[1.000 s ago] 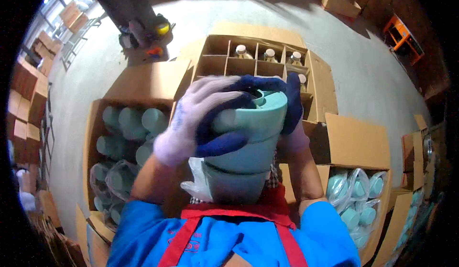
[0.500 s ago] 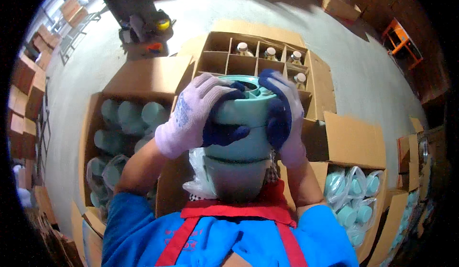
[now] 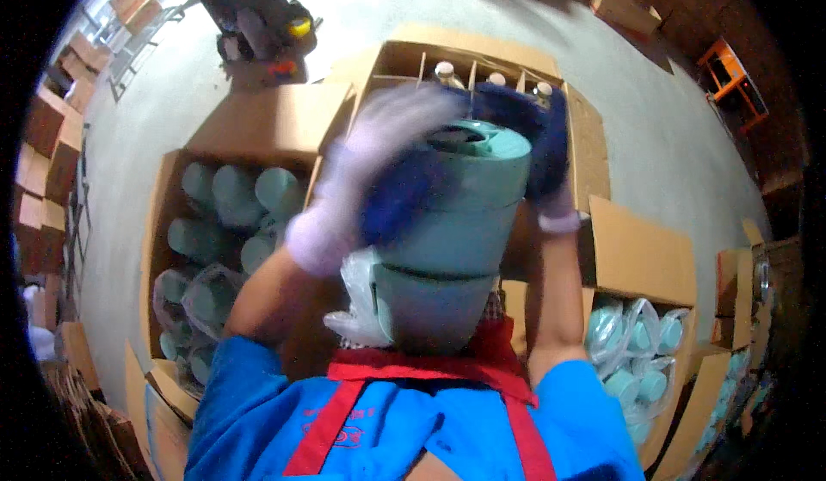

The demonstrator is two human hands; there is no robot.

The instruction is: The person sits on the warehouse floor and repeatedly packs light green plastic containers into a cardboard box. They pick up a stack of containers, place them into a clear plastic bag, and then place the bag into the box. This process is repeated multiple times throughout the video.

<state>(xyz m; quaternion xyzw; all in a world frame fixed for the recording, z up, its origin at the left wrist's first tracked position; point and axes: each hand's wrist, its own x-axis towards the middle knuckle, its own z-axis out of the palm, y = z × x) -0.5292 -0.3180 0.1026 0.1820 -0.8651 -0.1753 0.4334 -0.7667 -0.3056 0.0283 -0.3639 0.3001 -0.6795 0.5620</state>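
Since the earlier frame your left hand (image 3: 344, 197) has swept blurred across the teal container (image 3: 456, 223) — right hand (image 3: 538, 150) clasps its top at 2 o'clock; left grip cannot be told; lid work unfinished.

Open brown carton (image 3: 258, 128) w/ green jugs left, divided one (image 3: 585, 137) ahead, bagged-jug carton (image 3: 641, 253) right.

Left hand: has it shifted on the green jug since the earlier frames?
Yes. The left hand, blurred, now sits lower left of the green jug top, beside the open carton of jugs; before it covered the lid.
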